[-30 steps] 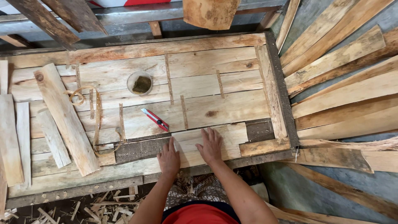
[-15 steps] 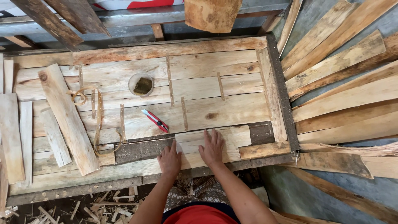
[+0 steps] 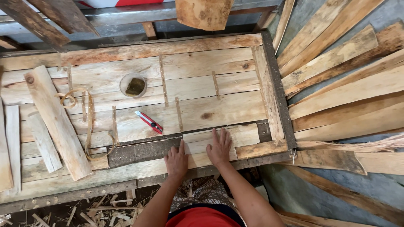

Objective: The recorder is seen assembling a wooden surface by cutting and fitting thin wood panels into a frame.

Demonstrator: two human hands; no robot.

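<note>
Both your hands are lying flat on the pale short board [image 3: 235,136] at the near edge of the wooden frame [image 3: 269,92], so everything below is placed off that board. Your left hand [image 3: 176,159] has its palm down over the board's left end, fingers spread and released, grasping nothing. Your right hand [image 3: 219,147] sits just beside it on the middle of the board, also open and pressed flat, fingers pointing away from you.

Just left of the board there's a dark gap [image 3: 139,151] in the frame where the underside shows. Up and to the left of the board, near it but not touching, a red utility knife [image 3: 149,122] rests on the planks at a slant. Further beyond that is a round hole [image 3: 134,85] with something brownish in it. Well off to the left of the board a loose plank [image 3: 57,122] lies diagonally, with a curl of thin strapping [image 3: 71,98] beside it. To the right of the board, a pile of long planks [image 3: 345,75] fans out.
</note>
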